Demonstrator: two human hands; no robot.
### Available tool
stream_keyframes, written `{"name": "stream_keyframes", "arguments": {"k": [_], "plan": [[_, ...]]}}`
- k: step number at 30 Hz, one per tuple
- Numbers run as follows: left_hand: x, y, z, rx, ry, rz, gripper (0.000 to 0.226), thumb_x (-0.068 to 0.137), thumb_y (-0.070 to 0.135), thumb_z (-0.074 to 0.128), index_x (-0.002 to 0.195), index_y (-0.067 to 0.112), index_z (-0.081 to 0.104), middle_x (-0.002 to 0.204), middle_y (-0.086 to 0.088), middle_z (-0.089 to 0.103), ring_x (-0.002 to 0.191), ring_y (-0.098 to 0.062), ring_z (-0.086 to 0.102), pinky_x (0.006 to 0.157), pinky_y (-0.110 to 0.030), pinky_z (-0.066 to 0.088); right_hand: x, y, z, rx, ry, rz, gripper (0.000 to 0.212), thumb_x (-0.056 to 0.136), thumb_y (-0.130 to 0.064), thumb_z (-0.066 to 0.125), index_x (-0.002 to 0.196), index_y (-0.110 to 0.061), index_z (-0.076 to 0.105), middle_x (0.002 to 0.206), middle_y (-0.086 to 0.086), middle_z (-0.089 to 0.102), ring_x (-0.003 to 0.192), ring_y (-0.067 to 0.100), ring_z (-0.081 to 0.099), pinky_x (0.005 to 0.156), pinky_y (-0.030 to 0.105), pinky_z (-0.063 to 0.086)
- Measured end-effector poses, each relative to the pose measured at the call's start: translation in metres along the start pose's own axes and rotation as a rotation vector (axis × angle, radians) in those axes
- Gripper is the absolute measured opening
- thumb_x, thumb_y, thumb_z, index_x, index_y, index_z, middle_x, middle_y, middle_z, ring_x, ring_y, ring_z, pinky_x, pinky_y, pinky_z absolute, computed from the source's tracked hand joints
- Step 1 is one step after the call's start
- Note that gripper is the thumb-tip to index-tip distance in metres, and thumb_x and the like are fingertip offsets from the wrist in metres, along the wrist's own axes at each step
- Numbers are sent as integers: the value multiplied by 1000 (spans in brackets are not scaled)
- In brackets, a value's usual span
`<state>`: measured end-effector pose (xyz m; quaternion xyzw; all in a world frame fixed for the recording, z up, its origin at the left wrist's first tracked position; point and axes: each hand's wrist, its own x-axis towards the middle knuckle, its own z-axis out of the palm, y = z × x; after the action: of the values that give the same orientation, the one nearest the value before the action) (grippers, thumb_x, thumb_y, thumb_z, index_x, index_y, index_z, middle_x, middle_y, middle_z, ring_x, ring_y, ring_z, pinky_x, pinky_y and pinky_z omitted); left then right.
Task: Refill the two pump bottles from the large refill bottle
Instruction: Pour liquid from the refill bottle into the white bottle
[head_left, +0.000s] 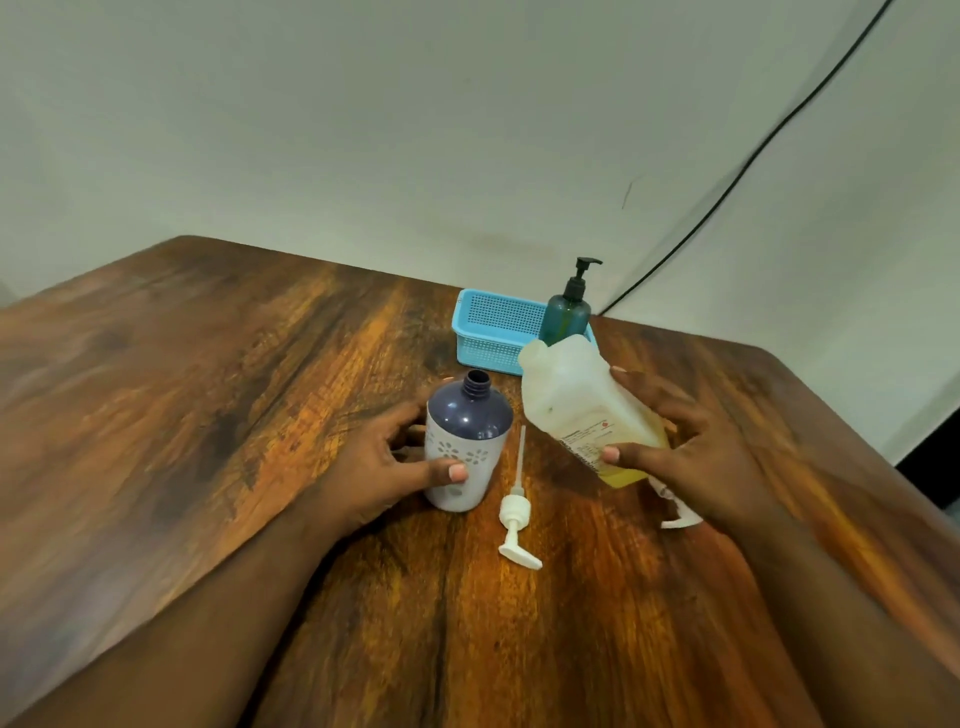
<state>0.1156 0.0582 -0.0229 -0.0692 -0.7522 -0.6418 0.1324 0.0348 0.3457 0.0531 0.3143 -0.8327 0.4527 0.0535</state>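
Note:
A dark blue and white pump bottle (467, 441) stands upright on the wooden table (208, 389) with its neck uncapped. My left hand (384, 467) wraps around its lower body. Its white pump head (515, 512) lies flat on the table just to the right. My right hand (691, 447) grips the large translucent refill bottle (576, 400), held off the table and tilted so its mouth points up and left; yellow liquid sits at its lower end. A teal pump bottle (566, 312) with a black pump stands behind it.
A light blue plastic basket (493, 332) sits at the back of the table, beside the teal bottle. A white cap-like piece (678, 512) lies partly under my right hand. A black cable (753, 156) runs down the wall at the right.

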Motion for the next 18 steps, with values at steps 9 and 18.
{"name": "stream_keyframes", "arguments": {"k": [9,18], "plan": [[1,0,-2,25,-12,-7,77,62,40,83,133,40,54,126,16,67,115,-4,62,86,-14,51,24,-19,-19,-154,-200,-87,61,75,-26,80,121,-49,46,117,-28,45,102,-12,53,70,3,47],[2,-2,-3,16,-5,0,79,63,35,85,135,38,54,125,11,68,114,-8,63,86,-16,52,33,-20,-24,-221,-231,-157,59,70,-40,70,124,-48,49,125,-25,45,110,2,53,73,9,51]]}}
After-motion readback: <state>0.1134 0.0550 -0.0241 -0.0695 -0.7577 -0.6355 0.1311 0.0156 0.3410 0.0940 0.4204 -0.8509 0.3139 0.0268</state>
